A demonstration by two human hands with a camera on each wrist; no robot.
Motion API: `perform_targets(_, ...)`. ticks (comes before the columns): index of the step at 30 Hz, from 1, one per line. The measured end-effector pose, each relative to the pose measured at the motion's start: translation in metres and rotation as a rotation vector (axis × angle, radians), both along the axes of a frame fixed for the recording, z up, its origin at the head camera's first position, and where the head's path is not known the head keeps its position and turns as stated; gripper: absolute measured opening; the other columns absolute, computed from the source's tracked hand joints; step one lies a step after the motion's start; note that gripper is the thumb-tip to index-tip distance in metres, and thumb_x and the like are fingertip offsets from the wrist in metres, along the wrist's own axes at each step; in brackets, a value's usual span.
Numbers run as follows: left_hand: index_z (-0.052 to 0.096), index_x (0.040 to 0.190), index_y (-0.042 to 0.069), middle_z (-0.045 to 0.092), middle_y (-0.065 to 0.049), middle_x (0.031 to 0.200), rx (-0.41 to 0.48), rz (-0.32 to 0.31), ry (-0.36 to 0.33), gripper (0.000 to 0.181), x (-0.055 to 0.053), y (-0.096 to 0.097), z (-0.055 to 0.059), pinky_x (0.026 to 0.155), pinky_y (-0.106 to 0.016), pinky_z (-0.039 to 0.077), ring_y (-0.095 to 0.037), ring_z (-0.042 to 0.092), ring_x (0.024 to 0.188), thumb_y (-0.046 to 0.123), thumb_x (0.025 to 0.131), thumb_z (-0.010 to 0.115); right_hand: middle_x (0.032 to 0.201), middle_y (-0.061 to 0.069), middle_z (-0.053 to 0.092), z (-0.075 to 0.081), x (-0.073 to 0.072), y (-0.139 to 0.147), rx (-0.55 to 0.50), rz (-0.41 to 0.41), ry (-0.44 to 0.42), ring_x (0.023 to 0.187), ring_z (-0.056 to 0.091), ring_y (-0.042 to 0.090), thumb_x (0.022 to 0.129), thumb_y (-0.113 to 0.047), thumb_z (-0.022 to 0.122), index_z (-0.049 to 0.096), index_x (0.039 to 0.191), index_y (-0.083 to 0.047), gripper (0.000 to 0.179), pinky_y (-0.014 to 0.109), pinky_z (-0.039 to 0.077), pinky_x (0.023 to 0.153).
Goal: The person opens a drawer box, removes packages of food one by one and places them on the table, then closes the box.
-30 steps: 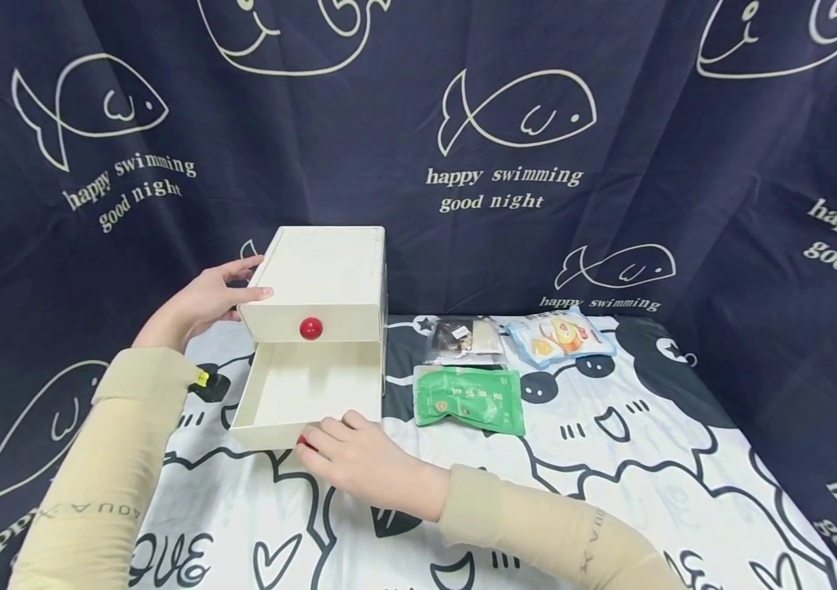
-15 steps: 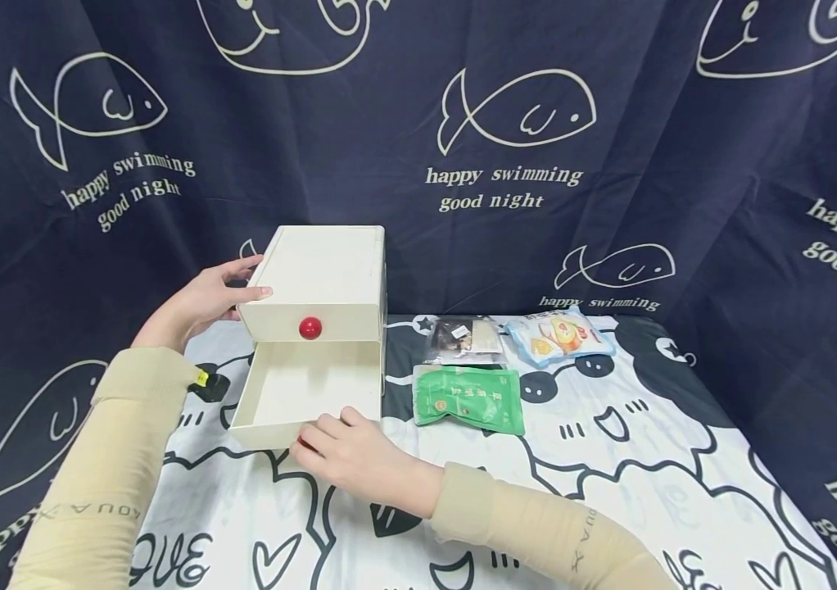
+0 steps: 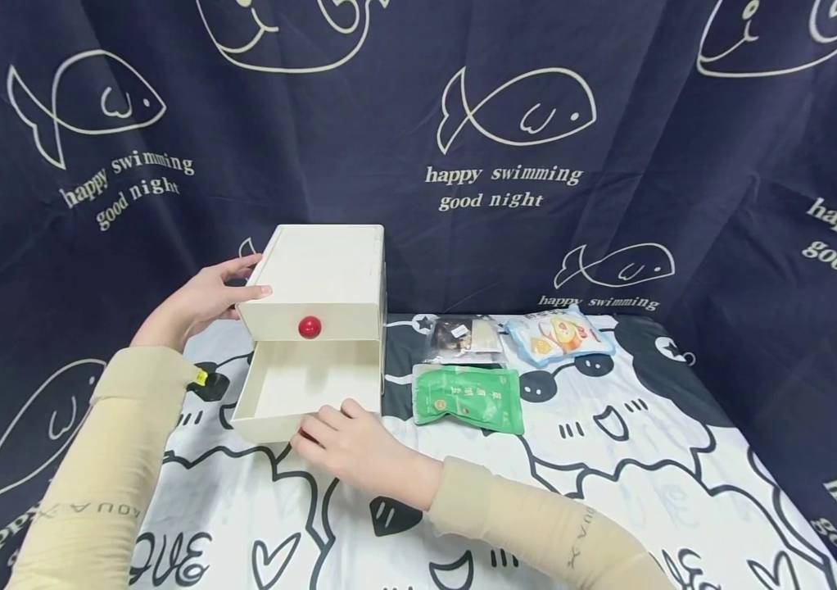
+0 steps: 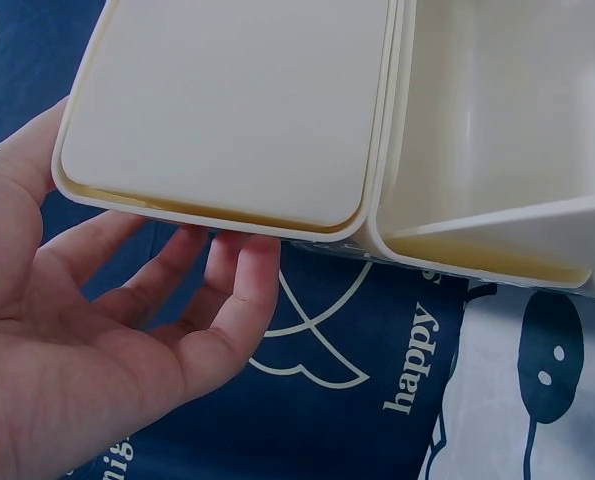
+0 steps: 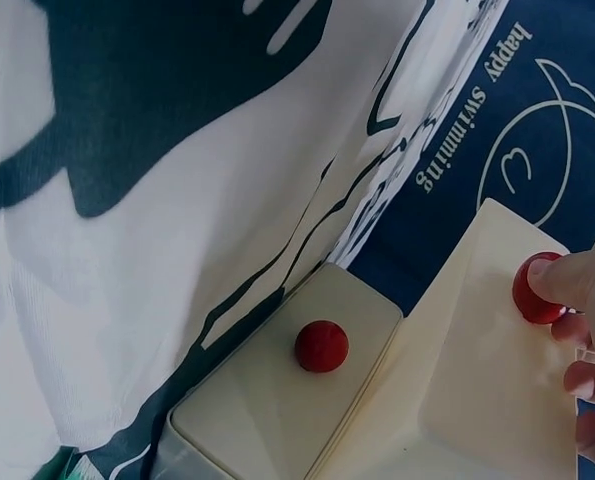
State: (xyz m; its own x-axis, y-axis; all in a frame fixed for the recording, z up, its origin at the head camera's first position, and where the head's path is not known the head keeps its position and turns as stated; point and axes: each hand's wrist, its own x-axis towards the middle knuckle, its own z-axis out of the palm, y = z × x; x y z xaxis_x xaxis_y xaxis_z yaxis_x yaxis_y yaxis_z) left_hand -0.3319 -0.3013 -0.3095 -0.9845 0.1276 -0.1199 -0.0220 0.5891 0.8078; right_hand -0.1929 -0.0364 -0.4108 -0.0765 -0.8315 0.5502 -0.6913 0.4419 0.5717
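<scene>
A white two-drawer box (image 3: 330, 262) stands on the left of the cloth. Its upper drawer is closed and bears a red knob (image 3: 309, 327); the lower drawer (image 3: 264, 430) is pulled out and has nothing in it. My left hand (image 3: 201, 299) holds the box's left side, thumb on the top near the front corner, bent fingertips against the side in the left wrist view. With thumb and forefinger my right hand (image 3: 355, 447) pinches the lower drawer's red knob (image 5: 527, 300); the other fingers curl by the drawer front, partly out of the right wrist view.
Right of the box lie a green packet (image 3: 468, 399), a clear bag with dark contents (image 3: 455, 338) and a light-blue snack bag (image 3: 560, 336). A dark curtain (image 3: 359, 147) with fish drawings hangs behind. The white patterned cloth (image 3: 610, 508) covers the surface.
The lower drawer's front has shifted slightly back toward the box, and my right hand has moved with it, its fingers now covering the knob in the head view. The left hand stays put.
</scene>
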Motion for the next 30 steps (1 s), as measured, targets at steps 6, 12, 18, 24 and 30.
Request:
perform_targets(6, 0.018, 0.152, 0.022, 0.02, -0.021, 0.152, -0.002, -0.004, 0.0, 0.086, 0.0, -0.001, -0.001, 0.09, -0.04, 0.048, -0.033, 0.045, 0.118, 0.039, 0.085, 0.069, 0.105, -0.008, 0.059, 0.001, -0.005, -0.002, 0.008, -0.028, -0.032, 0.087, 0.05, 0.01, 0.097, -0.011, 0.032, 0.062, 0.111, -0.022, 0.034, 0.024, 0.034, 0.066)
perform_targets(12, 0.019, 0.152, 0.022, 0.021, -0.021, 0.152, 0.002, -0.008, 0.004, 0.085, 0.001, 0.001, 0.001, 0.083, -0.032, 0.05, -0.031, 0.047, 0.115, 0.04, 0.085, 0.069, 0.107, -0.007, 0.058, -0.008, -0.015, -0.005, 0.0, -0.045, -0.056, 0.091, 0.052, 0.011, 0.098, -0.011, 0.028, 0.061, 0.112, -0.021, 0.037, 0.026, 0.035, 0.069)
perform_targets(18, 0.02, 0.152, 0.022, 0.022, -0.021, 0.151, 0.003, -0.009, 0.01, 0.085, 0.003, 0.001, 0.003, 0.077, -0.027, 0.05, -0.029, 0.048, 0.112, 0.041, 0.085, 0.069, 0.107, -0.007, 0.057, -0.012, -0.027, -0.009, -0.007, -0.08, -0.094, 0.093, 0.051, 0.012, 0.098, -0.012, 0.031, 0.06, 0.112, -0.02, 0.033, 0.028, 0.035, 0.072)
perform_targets(24, 0.02, 0.152, 0.022, 0.021, -0.021, 0.151, 0.006, -0.01, 0.011, 0.086, 0.003, 0.001, 0.002, 0.079, -0.028, 0.05, -0.03, 0.046, 0.116, 0.041, 0.084, 0.069, 0.11, -0.006, 0.056, -0.011, -0.036, -0.01, -0.002, -0.096, -0.143, 0.096, 0.05, 0.013, 0.095, -0.014, 0.043, 0.059, 0.113, -0.02, 0.025, 0.028, 0.036, 0.073)
perform_targets(30, 0.019, 0.152, 0.022, 0.019, -0.021, 0.152, 0.004, -0.012, 0.01, 0.087, 0.003, 0.0, 0.001, 0.08, -0.028, 0.05, -0.031, 0.046, 0.118, 0.043, 0.084, 0.069, 0.11, -0.006, 0.056, -0.012, -0.044, -0.012, 0.006, -0.116, -0.12, 0.096, 0.051, 0.014, 0.095, -0.014, 0.043, 0.06, 0.113, -0.02, 0.025, 0.028, 0.037, 0.075)
